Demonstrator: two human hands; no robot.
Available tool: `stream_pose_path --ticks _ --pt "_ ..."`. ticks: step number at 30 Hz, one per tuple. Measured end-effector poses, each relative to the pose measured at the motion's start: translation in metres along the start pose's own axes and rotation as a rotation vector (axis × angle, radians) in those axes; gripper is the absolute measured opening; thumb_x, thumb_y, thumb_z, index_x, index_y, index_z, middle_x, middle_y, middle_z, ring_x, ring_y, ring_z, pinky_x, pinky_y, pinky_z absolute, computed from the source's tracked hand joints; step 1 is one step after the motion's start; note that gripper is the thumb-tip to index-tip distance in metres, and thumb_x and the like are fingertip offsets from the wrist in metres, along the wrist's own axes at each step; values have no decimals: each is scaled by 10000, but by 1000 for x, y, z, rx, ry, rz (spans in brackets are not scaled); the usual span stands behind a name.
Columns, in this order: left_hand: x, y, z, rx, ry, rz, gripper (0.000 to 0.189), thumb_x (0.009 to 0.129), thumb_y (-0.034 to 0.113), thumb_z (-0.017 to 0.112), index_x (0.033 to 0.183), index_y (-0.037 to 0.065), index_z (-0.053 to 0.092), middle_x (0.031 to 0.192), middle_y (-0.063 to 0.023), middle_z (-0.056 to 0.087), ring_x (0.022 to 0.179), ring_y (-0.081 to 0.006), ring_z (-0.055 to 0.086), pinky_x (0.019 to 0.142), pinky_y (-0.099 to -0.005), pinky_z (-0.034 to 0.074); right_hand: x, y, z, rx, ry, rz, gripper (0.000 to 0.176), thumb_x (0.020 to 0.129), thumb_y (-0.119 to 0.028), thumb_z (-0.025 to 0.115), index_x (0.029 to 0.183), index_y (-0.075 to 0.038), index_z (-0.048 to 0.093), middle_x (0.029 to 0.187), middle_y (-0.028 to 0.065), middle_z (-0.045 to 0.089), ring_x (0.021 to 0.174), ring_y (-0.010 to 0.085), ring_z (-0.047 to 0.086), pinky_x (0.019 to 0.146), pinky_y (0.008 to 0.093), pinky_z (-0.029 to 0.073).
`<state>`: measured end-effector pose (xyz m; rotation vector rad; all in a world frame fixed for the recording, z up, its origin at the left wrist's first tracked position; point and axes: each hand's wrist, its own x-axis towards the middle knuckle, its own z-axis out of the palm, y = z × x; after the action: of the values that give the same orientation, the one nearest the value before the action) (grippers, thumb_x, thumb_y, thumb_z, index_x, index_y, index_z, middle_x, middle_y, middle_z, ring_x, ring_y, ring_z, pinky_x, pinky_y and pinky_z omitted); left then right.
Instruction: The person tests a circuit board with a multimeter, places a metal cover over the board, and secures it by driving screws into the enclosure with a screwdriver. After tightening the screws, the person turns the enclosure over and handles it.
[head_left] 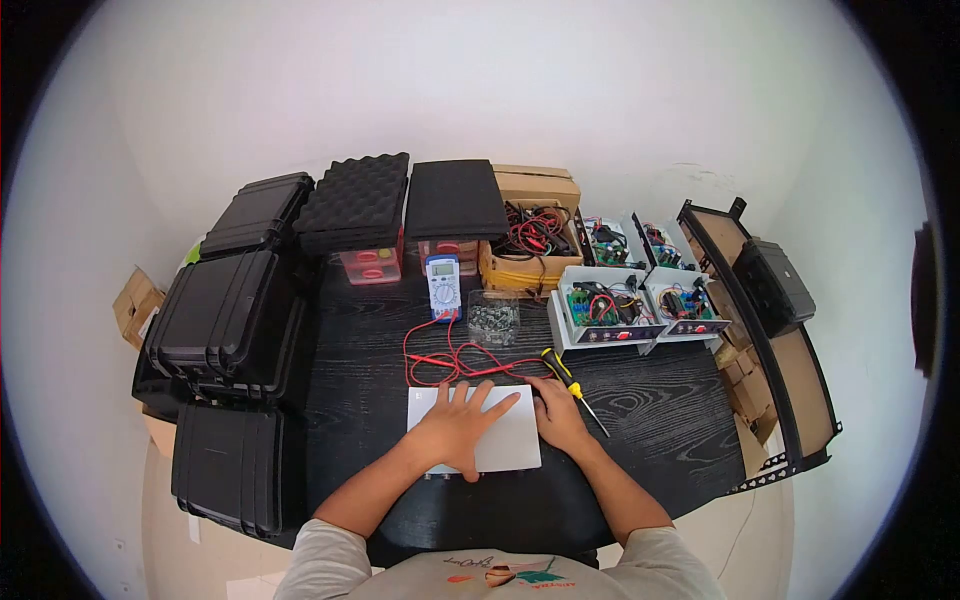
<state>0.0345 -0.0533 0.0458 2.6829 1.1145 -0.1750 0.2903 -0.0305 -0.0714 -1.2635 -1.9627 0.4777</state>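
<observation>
The left hand [458, 425] lay palm down over a flat, rectangular, light-grey case [515, 445], its forearm slanting in from the near left, fingers fanned toward the far side and thumb toward the near edge. Its grip was spread wide and closed on nothing. The right hand [562, 418] reached in from the near right and rested at the case's far right corner, fingers bent; whether its grip was closed on that edge could not be told.

One such closed case lay on the black wood-grain bench [665, 425]. Four open pale metal housings with green circuit boards [607, 308] stood at the far right, two near and two far. There was one blue-and-white multimeter [443, 287] with red test leads [455, 362], one clear plastic tray of small parts [494, 320], one yellow-and-black screwdriver [572, 382], and one cardboard box of red and black cables [530, 270]. Two black foam pieces [457, 200] sat above two red-tinted plastic drawer units [371, 268]. At least four black hard cases [215, 315] were piled at the left, and one more at the far right.

The light-grey case was directly under the left grip and just left of the right one, with the screwdriver near the right hand's outer side.
</observation>
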Motion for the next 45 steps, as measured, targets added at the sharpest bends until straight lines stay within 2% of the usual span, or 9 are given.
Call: stream_pose_path --ticks 8,11,12,18,29,35,41,42,45 --pt "-2 -5 1 -48 41 8 1454 524 503 988 1701 146 212 1586 -268 402 1400 -480 461 1177 -636 323 12 -31 -25 81 18 -46 425 924 -108 709 1331 4 653 1320 228 675 1274 406 606 1092 477 475" --pt "-7 -23 -13 -259 199 54 1269 619 559 948 1636 73 365 1516 -271 524 1364 -451 541 1161 -577 389 28 -61 -41 -79 -126 -199 591 880 -245 801 1389 -5 620 1450 249 598 1371 437 530 1165 490 419" --pt "-11 -23 -31 -314 228 34 1193 652 569 931 1600 51 425 1475 -270 570 1340 -440 572 1149 -551 416 31 -56 -37 -134 -267 -197 877 801 -454 868 1506 -52 535 1593 287 445 1483 495 398 1238 593 304" --pt "-18 -36 -53 -381 562 189 629 864 393 805 1363 34 672 1234 -177 734 1152 -372 676 1048 -481 489 42 -117 -13 -394 -726 -247 1352 583 -736 891 1673 -167 328 1712 304 210 1592 521 174 1203 800 129" --pt "-23 -34 -64 -395 719 317 398 807 215 844 1162 48 778 956 -100 784 931 -321 721 882 -459 537 41 -117 11 -308 -637 -379 1282 546 -519 939 1636 -155 372 1671 301 251 1558 509 231 1188 770 205" --pt "-40 -43 -68 -459 782 329 369 828 308 829 1111 72 812 1073 -116 806 1047 -335 761 1080 -540 500 59 -125 -26 -23 -594 -373 1238 529 -417 975 1585 -96 414 1610 278 330 1517 472 320 1215 646 272" --pt "-44 -38 -72 -545 866 597 676 992 686 508 1162 102 804 1210 -95 789 1226 -335 712 1258 -703 122 62 -115 -46 461 -379 -393 1377 520 -356 1012 1631 -43 260 1592 249 356 1518 419 339 1257 520 281" --pt "-41 -31 -67 -547 832 580 847 1013 767 268 1163 131 807 1207 -71 784 1238 -317 701 1246 -739 -5 62 -111 -45 559 -372 -367 1416 516 -346 1019 1642 -35 218 1587 241 361 1522 403 338 1263 506 279" --pt "-35 -15 -64 -442 879 564 825 1018 753 270 1141 143 812 1165 -33 781 1240 -286 694 1238 -765 -6 57 -109 -40 593 -455 -344 1576 473 -271 1047 1663 -52 36 1630 191 296 1544 330 314 1265 480 291"
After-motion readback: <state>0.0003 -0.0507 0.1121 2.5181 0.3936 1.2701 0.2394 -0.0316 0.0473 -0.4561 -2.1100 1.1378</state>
